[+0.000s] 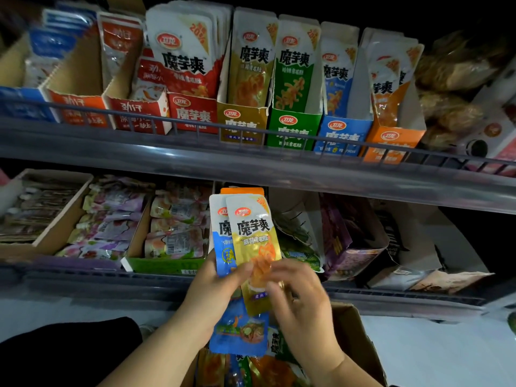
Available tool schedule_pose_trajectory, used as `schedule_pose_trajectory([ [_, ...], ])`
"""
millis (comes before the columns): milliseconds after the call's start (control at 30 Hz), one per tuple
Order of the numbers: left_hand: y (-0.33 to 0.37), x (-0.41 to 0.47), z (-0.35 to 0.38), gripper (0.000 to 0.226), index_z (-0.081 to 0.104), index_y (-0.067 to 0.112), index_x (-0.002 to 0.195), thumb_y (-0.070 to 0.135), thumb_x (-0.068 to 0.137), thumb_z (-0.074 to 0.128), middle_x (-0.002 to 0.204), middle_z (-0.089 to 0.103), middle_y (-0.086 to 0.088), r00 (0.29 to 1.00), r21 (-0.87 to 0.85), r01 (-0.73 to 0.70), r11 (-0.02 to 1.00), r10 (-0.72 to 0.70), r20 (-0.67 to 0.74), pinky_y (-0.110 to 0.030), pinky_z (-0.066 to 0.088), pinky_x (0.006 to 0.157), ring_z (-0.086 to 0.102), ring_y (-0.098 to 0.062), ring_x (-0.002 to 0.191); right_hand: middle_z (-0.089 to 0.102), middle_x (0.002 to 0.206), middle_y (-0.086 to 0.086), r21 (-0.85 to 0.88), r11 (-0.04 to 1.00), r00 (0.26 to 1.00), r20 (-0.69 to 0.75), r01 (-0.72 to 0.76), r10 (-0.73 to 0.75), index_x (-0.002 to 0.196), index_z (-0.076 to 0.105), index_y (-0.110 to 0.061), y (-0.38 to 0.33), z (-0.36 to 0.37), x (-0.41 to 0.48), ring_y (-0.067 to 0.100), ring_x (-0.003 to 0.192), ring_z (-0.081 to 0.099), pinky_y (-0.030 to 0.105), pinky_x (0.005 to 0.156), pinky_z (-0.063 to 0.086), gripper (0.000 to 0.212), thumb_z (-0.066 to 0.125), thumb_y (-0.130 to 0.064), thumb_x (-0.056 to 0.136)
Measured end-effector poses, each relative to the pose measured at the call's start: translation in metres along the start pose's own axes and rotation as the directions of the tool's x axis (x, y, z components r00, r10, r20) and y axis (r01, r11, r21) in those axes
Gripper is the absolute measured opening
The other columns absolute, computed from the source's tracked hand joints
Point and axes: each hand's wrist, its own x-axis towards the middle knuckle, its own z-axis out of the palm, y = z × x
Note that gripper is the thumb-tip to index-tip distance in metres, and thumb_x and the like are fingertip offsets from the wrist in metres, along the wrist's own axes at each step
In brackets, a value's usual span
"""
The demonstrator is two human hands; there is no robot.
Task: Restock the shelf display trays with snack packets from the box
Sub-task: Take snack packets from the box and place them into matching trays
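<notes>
Glossy yellow snack packet (252,241): upright over the open brown cardboard box (354,328), fanned before a blue packet (221,244); left hand (212,289) grips both, apparently sorting flavours; right hand (304,303) fingers (282,270) pinch the yellow one, likely for the yellow cardboard tray (240,124) above.

Grey metal shelves (251,169) stand above a pale floor (435,356), dimly lit.

Shop: shelves (251,166) w/ snack display trays (293,127).
</notes>
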Motion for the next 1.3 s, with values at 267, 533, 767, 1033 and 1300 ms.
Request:
schedule_pose_trajectory([
  [267,0.014,-0.021,0.006,0.026,0.059,0.026,0.096,0.004,0.083,0.058,0.081,0.071,0.021,0.983,0.118,-0.117,0.986,0.098,0.152,-0.007,0.048,0.060,0.066,0.004,0.076,0.058,0.097,-0.002,0.474,0.606,0.753,0.224,-0.639,0.618,0.101,0.045,-0.023,-0.020,-0.028,0.030,0.006,0.082,0.060,0.017,0.062,0.052,0.042,0.070,-0.006,0.073],
  [533,0.054,-0.031,0.006,0.025,0.056,0.028,0.089,0.005,0.083,0.060,0.068,0.066,0.029,0.965,0.147,-0.225,0.963,0.199,0.172,-0.002,0.043,0.055,0.062,0.013,0.066,0.065,0.081,0.007,0.411,0.679,0.791,0.241,-0.608,0.563,0.079,0.054,-0.013,-0.058,-0.050,0.060,0.017,0.070,0.062,0.030,0.066,0.055,0.017,0.067,-0.002,0.078],
  [767,0.089,-0.022,0.009,0.018,0.057,0.027,0.088,0.009,0.083,0.057,0.068,0.067,0.029,0.929,0.060,-0.334,0.941,0.318,0.190,-0.003,0.044,0.058,0.062,0.013,0.069,0.067,0.077,0.006,0.495,0.671,0.812,0.138,-0.553,0.567,0.079,0.051,-0.012,-0.082,-0.058,0.081,0.016,0.066,0.064,0.032,0.063,0.055,0.015,0.064,-0.005,0.081],
  [1033,0.096,-0.010,-0.026,0.014,0.062,0.024,0.088,0.012,0.081,0.061,0.074,0.072,0.015,0.958,-0.033,-0.285,0.958,0.285,0.008,-0.019,0.050,0.061,0.066,0.002,0.064,0.065,0.057,0.000,0.291,0.669,0.726,0.365,-0.684,0.583,0.072,0.054,-0.012,-0.083,-0.072,0.134,0.012,0.053,0.061,0.028,0.061,0.049,0.013,0.060,-0.007,0.083],
  [1300,0.110,0.014,-0.049,0.021,0.062,0.027,0.071,0.010,0.083,0.061,0.060,0.068,0.005,0.926,0.011,-0.361,0.932,0.360,-0.116,-0.027,0.051,0.064,0.064,-0.009,0.062,0.065,0.053,-0.002,0.211,0.865,0.890,0.145,-0.455,0.432,0.080,0.054,-0.009,-0.096,-0.086,0.215,0.014,0.055,0.061,0.030,0.060,0.051,0.008,0.054,-0.008,0.088],
])
